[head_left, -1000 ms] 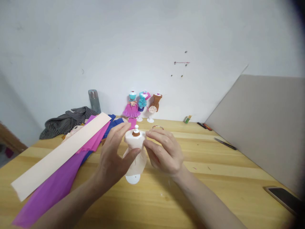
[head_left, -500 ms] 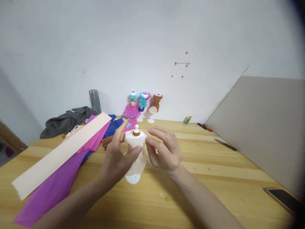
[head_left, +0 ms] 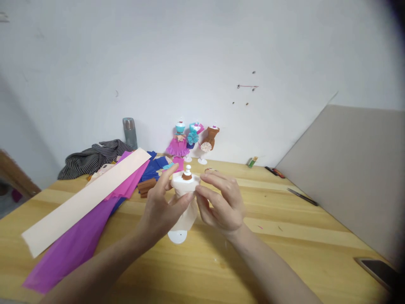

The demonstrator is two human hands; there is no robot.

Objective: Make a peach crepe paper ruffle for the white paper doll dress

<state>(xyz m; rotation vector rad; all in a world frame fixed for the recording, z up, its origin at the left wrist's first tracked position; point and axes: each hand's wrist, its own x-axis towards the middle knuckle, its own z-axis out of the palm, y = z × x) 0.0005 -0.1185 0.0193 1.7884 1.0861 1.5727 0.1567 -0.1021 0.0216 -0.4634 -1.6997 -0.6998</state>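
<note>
Head view: at far left on the desk [head_left: 278, 261], striped cloth [head_left: 91, 159], then a loose purple sheet [head_left: 71, 255] with a long pale strip [head_left: 88, 200] over it, apparently unused; next, folded brown pieces [head_left: 147, 187]. Left hand [head_left: 162, 209] curved round the left of a small white dress form [head_left: 186, 182], thumb and fingers apart; whether gripping or only steadying, impossible to tell. Form upright on the desk between both hands, brown band [head_left: 187, 177] at the neck, pale wrap [head_left: 187, 217] round the body: covering largely done, by the look of it. Behind, near the wall, three dressed forms [head_left: 211, 137]. Right hand [head_left: 224, 204] narrow, fingertips at the wrap's upper right edge, any pinch unclear. Left to do, in judgement: settling that edge; no trim visible on the wrap. Farther right, slim dark tool [head_left: 303, 197] and phone [head_left: 376, 270], untouched.
</note>
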